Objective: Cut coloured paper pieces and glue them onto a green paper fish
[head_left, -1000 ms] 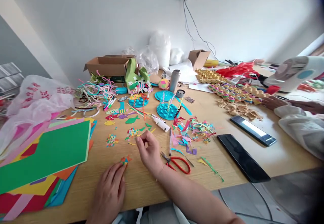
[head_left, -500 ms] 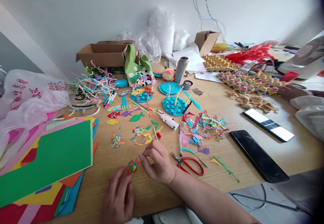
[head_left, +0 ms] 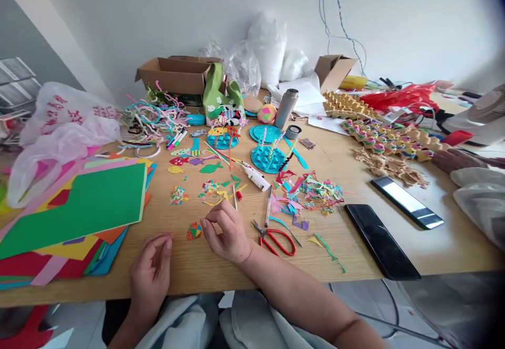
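A small orange paper fish (head_left: 193, 231) with coloured patches lies flat on the table between my hands. My right hand (head_left: 226, 233) is just right of it, thumb and forefinger pinched at its tail; anything between the fingertips is too small to make out. My left hand (head_left: 152, 265) hovers by the table's front edge, apart from the fish, its thumb and fingers pressed together; what they hold, if anything, is hidden. Red-handled pliers (head_left: 278, 239) lie right of my right hand. Beyond it are a red cap (head_left: 239, 196), a white glue bottle (head_left: 256, 177) and a pen (head_left: 269, 207).
Coloured paper sheets (head_left: 106, 196) are stacked at left. Cut paper fish (head_left: 211, 167), blue egg-tray discs (head_left: 260, 162) and paper scraps (head_left: 315, 191) spread across the middle. Two phones (head_left: 379, 238) lie at right. Another person's hand (head_left: 453, 159) rests near painted egg trays (head_left: 386, 136).
My left hand has let go of the fish and drawn back to the left. My right hand stays pinched by the fish's tail. The view has tilted and shifted.
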`<state>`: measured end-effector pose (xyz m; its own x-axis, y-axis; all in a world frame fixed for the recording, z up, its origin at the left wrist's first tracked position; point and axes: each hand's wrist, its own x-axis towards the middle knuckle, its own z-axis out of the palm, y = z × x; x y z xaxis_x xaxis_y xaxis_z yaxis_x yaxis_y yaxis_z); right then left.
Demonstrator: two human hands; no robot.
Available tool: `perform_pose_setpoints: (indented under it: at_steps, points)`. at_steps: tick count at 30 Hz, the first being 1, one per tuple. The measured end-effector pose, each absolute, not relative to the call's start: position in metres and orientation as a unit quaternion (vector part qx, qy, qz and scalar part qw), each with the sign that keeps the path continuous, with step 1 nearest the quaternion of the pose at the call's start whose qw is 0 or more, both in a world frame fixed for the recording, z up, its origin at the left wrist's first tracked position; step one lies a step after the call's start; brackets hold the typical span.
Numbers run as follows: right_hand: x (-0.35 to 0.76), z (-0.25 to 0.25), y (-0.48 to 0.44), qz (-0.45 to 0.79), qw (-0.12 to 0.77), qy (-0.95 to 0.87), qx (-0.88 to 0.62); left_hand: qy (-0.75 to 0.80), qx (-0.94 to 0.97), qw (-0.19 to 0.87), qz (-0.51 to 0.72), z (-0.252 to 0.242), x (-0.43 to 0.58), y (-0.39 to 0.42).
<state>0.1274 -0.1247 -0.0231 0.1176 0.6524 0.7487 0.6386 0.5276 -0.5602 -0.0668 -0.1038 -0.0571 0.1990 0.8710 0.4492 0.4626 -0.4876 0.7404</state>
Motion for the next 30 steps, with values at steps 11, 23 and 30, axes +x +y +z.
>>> perform_pose_setpoints:
  at_steps: [11,23,30]
  points:
    - [0.132,-0.021,-0.121,0.003,0.585,-0.648,-0.488,0.477,0.706,0.277,0.445,-0.05,-0.061,-0.105]
    - [0.138,-0.021,-0.118,-0.008,0.613,-0.584,-0.532,0.441,0.743,0.289,0.413,-0.034,-0.056,-0.11]
    - [0.138,-0.024,-0.117,-0.013,0.599,-0.609,-0.52,0.376,0.798,0.245,0.401,-0.037,-0.054,-0.11]
